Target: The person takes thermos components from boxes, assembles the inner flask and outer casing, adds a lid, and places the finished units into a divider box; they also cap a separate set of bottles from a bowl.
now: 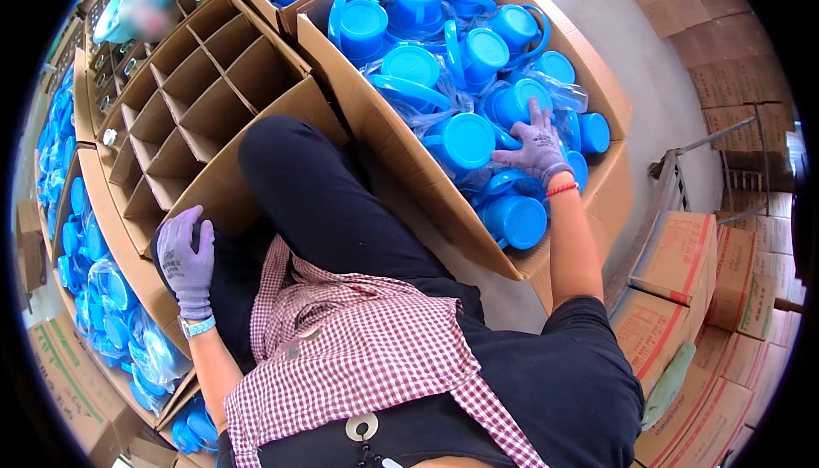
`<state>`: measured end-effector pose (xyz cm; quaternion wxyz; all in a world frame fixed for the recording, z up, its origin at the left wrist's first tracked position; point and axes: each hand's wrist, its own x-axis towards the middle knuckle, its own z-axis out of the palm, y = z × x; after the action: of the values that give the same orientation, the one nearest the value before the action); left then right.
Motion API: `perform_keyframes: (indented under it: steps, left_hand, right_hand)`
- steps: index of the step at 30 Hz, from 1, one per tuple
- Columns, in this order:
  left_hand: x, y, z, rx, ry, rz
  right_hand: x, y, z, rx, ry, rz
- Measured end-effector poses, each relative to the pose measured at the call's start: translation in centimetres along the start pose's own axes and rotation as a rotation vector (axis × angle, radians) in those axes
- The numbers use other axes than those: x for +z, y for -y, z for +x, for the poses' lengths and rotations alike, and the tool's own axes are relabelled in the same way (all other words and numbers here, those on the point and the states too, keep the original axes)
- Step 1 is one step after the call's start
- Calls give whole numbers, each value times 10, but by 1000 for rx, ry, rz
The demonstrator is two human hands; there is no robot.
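Right hand point(537, 145) spread open on blue lidded cups point(465, 139) in cardboard box point(392, 139); left hand point(185, 255) loose.

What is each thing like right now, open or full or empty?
Big cardboard box: open, filled with blue cups.
Blue cups: piled loosely, many in clear plastic bags.
Divider box: open, its nearer cells empty.
Right hand: gloved, fingers spread, resting on the cups.
Left hand: gloved, resting on the divider box's edge, holding nothing.
Stacked cartons: closed.
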<state>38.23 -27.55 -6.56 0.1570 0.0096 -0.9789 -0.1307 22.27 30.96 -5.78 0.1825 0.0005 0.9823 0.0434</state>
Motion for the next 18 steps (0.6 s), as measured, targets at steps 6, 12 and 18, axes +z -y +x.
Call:
perform_keyframes:
  steps: [6, 12, 18]
  left_hand:
    - [0, -4, 2, 32, -17, -67]
    - [-14, -6, -5, 38, -46, -91]
    - [-30, -81, 24, 23, 24, -636]
  right_hand:
    - [25, -60, 27, -120, -117, 159]
    - [-156, -41, -63, -98, -632, 242]
    - [-299, 14, -191, -237, -893, 231]
